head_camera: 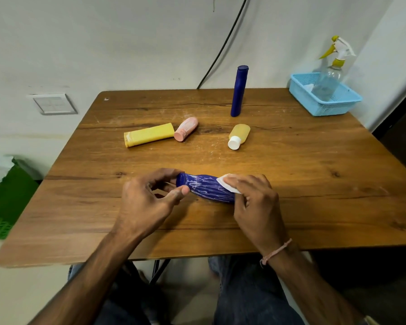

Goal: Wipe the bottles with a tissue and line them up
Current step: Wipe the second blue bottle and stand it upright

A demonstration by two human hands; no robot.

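Early in the job, judging by the table [314, 172]: tall blue bottle [238, 95] upright at the back; yellow tube [149, 134], pink bottle [186, 129] and small yellow bottle [239, 136] lying scattered, not lined up. Mid-wipe near the front edge: left hand [148, 200] pinching the streaked blue bottle [206, 187] at its neck, right hand [256, 200] pressing the tissue [225, 182] onto its far end. No readable labels.

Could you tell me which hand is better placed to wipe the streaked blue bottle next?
The right hand: it presses the tissue on the blue bottle; the left hand steadies its narrow end.
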